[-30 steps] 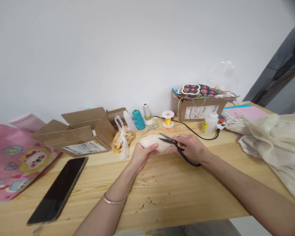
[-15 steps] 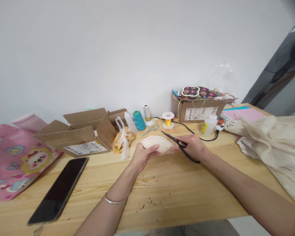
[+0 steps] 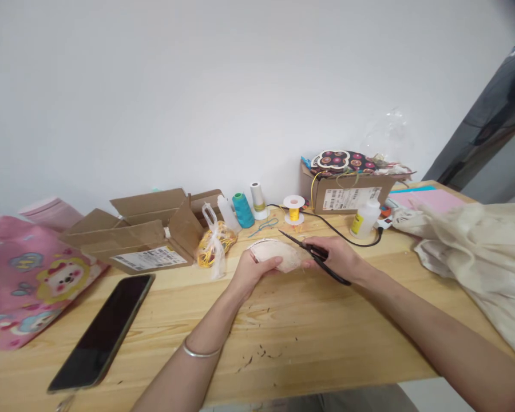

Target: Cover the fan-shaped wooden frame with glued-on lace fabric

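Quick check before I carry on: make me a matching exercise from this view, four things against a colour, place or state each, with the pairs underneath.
Things:
1. Thread cone
2. Scissors
3. Cream piece
4. Phone

Matches:
A. Held in the left hand
B. Teal
C. Lying flat, dark screen up
D. Held in the right hand

Pairs: 1-B, 2-D, 3-A, 4-C

Open passage over the front tabletop (image 3: 339,332), but teal cone (image 3: 243,212), yellow spool (image 3: 294,214) and black cord (image 3: 360,245) beyond the scissors (image 3: 308,247).
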{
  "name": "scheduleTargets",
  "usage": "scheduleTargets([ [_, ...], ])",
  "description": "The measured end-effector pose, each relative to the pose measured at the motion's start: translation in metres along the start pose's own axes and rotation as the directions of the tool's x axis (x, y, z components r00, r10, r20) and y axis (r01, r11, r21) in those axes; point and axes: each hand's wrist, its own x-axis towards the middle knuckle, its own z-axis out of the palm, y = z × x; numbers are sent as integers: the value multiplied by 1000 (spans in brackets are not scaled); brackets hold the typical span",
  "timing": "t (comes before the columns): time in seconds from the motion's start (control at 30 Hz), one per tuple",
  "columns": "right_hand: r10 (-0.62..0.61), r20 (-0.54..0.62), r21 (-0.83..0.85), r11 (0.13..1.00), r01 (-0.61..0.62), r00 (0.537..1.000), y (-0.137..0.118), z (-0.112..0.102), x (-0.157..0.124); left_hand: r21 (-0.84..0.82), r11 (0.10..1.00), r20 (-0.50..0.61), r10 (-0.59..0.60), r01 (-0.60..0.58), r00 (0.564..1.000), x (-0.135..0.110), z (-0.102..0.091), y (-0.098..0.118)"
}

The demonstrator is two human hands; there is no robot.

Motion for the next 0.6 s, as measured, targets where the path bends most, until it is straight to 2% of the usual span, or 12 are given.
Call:
scheduleTargets([
  [0.13,21,47,53,998,-23,999,-2,-1,-1,35,999,-4,20,-19,1000,0,-1,-1],
  [0.23,36,84,187,981,-51,996,-3,-2,0,42,999,-11,19,-18,1000,0,-2,-1],
  [0.3,113,25,295,948,-116,993,-4,-2,2,47,999,-10,12,-12,1000,0,-3,-2],
  [0.43,289,-93,482,851,-210,953,-7,1,4,116,993,26,19,-22,999,-1,-2,0],
  [0.5,306,-66,565,796,-217,950,-10,4,3,172,985,69,4,-16,998,-2,0,2],
  [0.6,273,42,639,733,-236,961,-17,9,1,234,972,176,-36,-6,984,-3,5,3],
])
